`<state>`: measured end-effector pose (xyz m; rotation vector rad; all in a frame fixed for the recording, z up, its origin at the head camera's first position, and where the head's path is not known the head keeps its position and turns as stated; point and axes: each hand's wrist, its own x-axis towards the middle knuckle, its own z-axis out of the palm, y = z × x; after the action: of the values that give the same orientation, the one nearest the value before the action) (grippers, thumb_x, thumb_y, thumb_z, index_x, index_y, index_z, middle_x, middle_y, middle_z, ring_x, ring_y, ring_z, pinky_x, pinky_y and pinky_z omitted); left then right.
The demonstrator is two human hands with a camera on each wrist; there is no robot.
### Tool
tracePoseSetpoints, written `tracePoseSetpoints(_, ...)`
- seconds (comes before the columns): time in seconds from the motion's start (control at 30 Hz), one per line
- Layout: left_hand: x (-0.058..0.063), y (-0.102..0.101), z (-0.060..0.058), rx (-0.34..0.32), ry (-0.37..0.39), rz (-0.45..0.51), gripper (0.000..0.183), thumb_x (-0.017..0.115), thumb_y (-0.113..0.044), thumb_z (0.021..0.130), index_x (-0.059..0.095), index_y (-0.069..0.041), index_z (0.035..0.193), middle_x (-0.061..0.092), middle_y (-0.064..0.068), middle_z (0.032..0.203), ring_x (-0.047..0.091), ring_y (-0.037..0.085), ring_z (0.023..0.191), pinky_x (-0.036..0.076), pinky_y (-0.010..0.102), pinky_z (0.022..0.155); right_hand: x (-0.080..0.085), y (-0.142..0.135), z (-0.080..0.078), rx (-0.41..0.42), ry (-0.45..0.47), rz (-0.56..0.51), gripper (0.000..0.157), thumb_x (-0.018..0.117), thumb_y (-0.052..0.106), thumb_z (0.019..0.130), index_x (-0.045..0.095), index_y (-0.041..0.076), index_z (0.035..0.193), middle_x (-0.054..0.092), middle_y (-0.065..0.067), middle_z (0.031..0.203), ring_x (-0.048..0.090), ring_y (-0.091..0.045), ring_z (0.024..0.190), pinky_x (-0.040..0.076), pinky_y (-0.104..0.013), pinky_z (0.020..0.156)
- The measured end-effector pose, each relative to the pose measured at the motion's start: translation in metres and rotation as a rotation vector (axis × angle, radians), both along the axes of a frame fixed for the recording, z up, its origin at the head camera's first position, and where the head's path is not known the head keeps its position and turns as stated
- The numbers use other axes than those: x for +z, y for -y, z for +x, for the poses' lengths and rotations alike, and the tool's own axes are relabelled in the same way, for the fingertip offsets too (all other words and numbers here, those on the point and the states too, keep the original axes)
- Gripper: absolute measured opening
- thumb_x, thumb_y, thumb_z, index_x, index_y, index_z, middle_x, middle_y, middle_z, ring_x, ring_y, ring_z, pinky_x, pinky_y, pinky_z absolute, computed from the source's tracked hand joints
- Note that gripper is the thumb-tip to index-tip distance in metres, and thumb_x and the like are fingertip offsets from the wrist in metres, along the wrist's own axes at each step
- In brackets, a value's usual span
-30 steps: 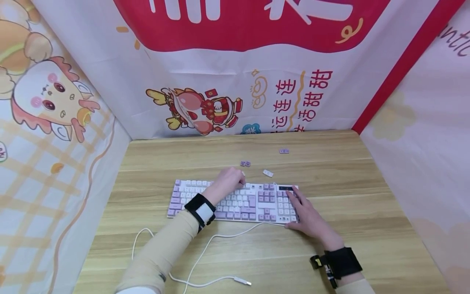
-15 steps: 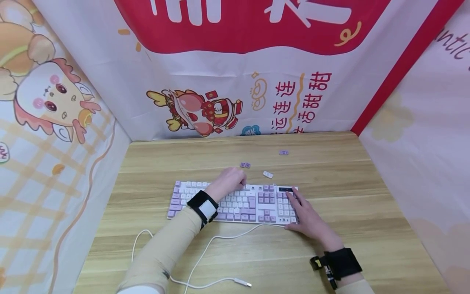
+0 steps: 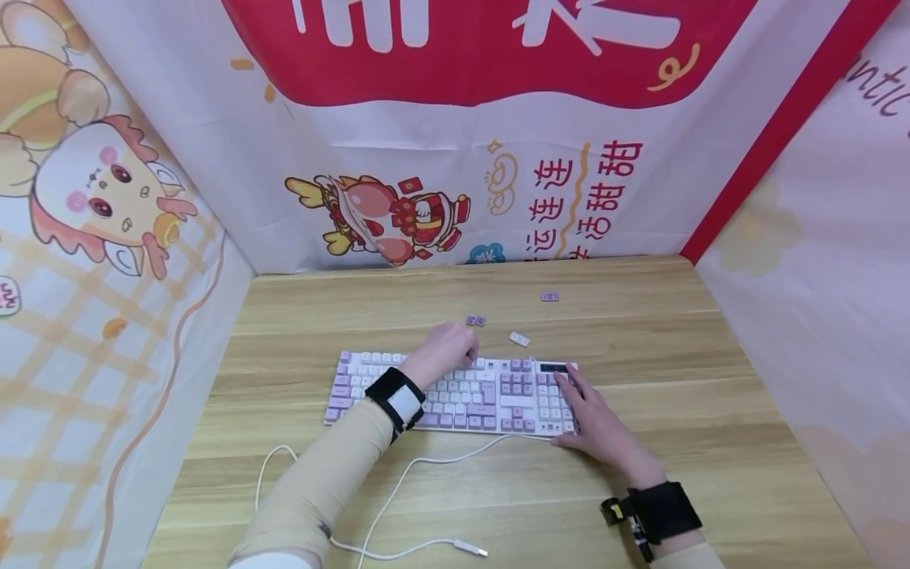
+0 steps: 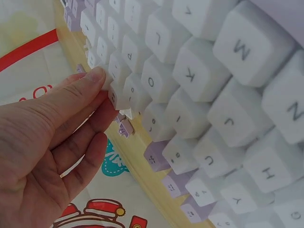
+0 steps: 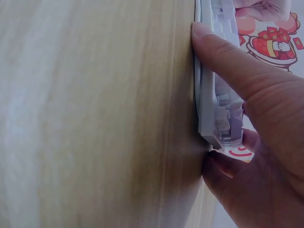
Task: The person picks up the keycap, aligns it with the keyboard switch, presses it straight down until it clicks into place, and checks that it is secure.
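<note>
Left hand (image 3: 446, 348) is pinching a white keycap (image 4: 107, 84). Right hand (image 3: 599, 423) is gripping the keyboard (image 3: 455, 395), likely bracing it; purple keycaps (image 3: 471, 321) are lying beyond left.

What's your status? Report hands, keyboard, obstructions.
Left hand pinching white keycap; right hand gripping right end of keyboard. Keyboard on table. USB cable in front, loose keycaps behind, neither seemingly obstructing.
</note>
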<state>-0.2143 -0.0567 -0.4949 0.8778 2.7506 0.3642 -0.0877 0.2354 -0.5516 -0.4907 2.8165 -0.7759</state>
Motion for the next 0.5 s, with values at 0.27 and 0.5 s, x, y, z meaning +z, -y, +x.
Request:
tracePoseSetpoints(0.27,-0.0013,-0.0009,0.0005,-0.030,-0.024,0.002,0.016,0.076,-0.007,0.084,0.072,-0.015,0.071,0.059,-0.006,0.063,0.054,0.010,0.063,0.042,0.021,0.062,-0.0013,-0.0007,0.0002,0.002,-0.007,-0.001,0.107,0.087,0.029,0.076,0.022,0.009,0.159,0.009,-0.023,0.166,0.028,-0.050,0.146,0.037,-0.061,0.113)
tracePoseSetpoints(0.5,0.0000,0.0007,-0.0020,-0.025,0.013,0.012,0.011,0.077,-0.010,0.085,0.075,-0.017,0.076,0.065,-0.007,0.071,0.058,0.010,0.071,0.048,0.022,0.069,-0.0014,-0.0010,0.0002,-0.002,-0.001,-0.008,0.107,0.086,0.029,0.077,0.021,0.010,0.159,0.008,-0.022,0.167,0.027,-0.050,0.146,0.037,-0.061,0.113)
